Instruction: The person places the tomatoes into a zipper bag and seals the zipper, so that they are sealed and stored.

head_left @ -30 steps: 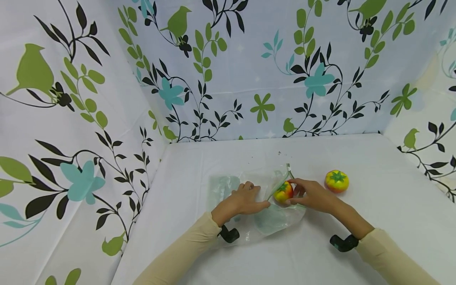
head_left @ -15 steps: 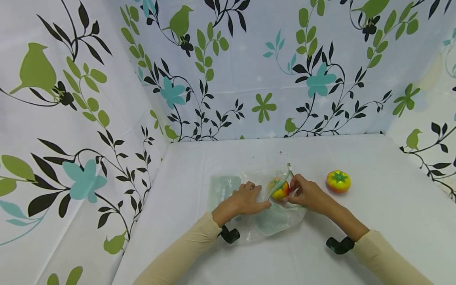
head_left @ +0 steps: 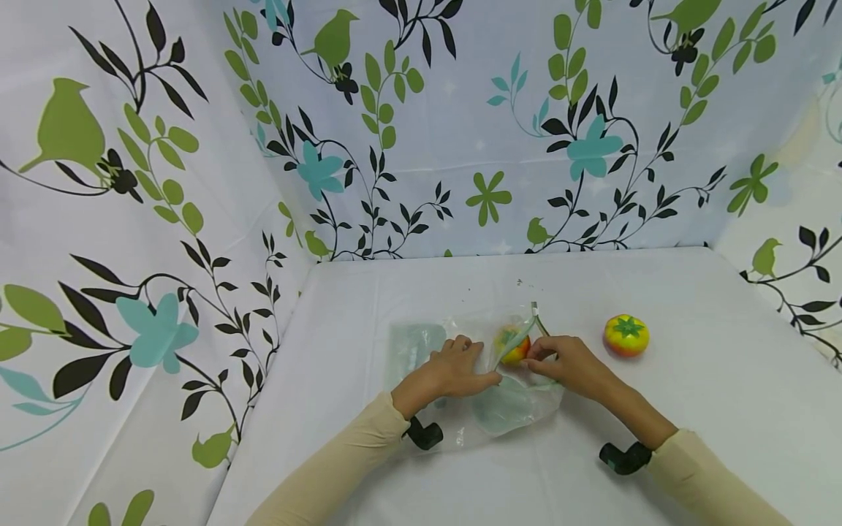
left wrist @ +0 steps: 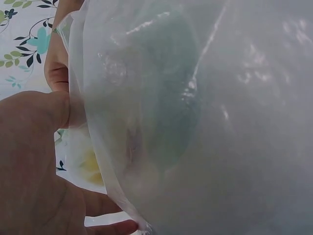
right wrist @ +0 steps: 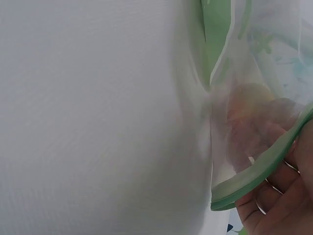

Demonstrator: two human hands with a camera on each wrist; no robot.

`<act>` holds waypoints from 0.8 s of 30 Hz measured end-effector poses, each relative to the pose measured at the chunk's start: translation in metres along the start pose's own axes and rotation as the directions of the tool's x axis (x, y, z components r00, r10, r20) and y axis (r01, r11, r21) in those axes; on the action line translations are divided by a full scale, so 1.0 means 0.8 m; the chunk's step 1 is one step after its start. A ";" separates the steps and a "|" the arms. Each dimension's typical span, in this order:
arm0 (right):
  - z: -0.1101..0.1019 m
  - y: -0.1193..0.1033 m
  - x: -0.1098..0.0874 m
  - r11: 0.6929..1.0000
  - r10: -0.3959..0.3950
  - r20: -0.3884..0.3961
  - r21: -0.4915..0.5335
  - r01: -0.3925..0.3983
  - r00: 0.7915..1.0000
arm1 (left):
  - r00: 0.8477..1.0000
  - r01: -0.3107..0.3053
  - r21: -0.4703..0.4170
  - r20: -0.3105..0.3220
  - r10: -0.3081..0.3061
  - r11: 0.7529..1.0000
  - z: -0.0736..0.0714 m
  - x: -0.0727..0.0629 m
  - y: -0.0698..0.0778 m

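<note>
A clear plastic zip bag (head_left: 506, 409) with a green zip edge lies on the white table. My left hand (head_left: 450, 369) grips its upper layer near the mouth, the thumb right at the green edge. In the left wrist view, thumb and fingers (left wrist: 107, 228) hold the film at the opening. One yellow-and-red toy fruit (head_left: 506, 342) with a green leafy top sits inside the mouth, partly seen through the film. My right hand (head_left: 569, 365) reaches in from the right, bent fingertips at the fruit's side. In the right wrist view, the zip edge crosses those fingers (right wrist: 274, 181).
A second toy fruit (head_left: 626, 335), alike in colour and leafy top, stands on the table (head_left: 684, 431) to the right of the bag. Small dark specks lie behind the bag. Patterned cloth with birds, leaves and flowers (head_left: 487, 197) hangs around the back and sides.
The toy fruit has moved left, deeper behind the bag's film. My right hand has followed it left, its fingers drawing closer together. The left hand holds its place on the bag.
</note>
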State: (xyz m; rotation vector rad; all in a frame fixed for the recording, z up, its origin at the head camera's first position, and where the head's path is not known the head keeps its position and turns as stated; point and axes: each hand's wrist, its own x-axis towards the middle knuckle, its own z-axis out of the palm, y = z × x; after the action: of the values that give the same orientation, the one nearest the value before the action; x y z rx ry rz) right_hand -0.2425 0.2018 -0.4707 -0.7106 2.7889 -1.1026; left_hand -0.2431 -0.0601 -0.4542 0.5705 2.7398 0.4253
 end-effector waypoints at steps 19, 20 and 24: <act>0.008 -0.003 -0.004 0.993 -0.122 0.026 0.002 0.122 0.992 | 1.000 -0.005 0.021 -0.002 0.005 1.000 0.002 -0.004 0.003; 0.007 -0.004 -0.005 0.993 -0.119 0.032 0.002 0.119 0.992 | 1.000 -0.006 0.021 -0.004 0.006 1.000 0.002 -0.004 0.003; 0.007 -0.003 -0.004 0.994 -0.109 0.053 0.005 0.109 0.993 | 1.000 -0.008 0.016 -0.006 0.008 1.000 0.003 -0.004 0.002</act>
State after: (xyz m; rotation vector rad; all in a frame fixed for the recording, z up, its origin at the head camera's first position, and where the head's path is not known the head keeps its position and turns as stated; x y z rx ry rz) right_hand -0.2370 0.1980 -0.4737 -0.8881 2.7334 -1.0866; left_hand -0.2388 -0.0593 -0.4549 0.5855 2.7500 0.4082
